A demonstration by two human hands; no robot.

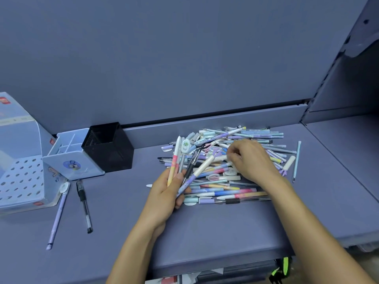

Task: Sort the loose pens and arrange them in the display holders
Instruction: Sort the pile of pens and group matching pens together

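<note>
A heap of loose pastel pens (pixel 246 185) and caps lies on the grey-blue shelf (pixel 205 232). My left hand (pixel 164 197) grips a bundle of several pens (pixel 184 160) fanned upward, at the heap's left edge. My right hand (pixel 250 158) rests on the middle of the heap, its fingertips pinching a white pen there. To the left stand a black mesh holder (pixel 108 148), a pale blue compartment holder (pixel 71 158) and a perforated display stand (pixel 20 181). A lilac pen (pixel 58 214) and a black pen (pixel 84 206) lie in front of the holders.
A pale blue pen (pixel 296 160) lies alone right of the heap. A white cap (pixel 149 185) sits left of my left hand. The shelf's back wall (pixel 184 58) rises behind, and a side panel (pixel 348 89) closes the right. The front edge drops off near my forearms.
</note>
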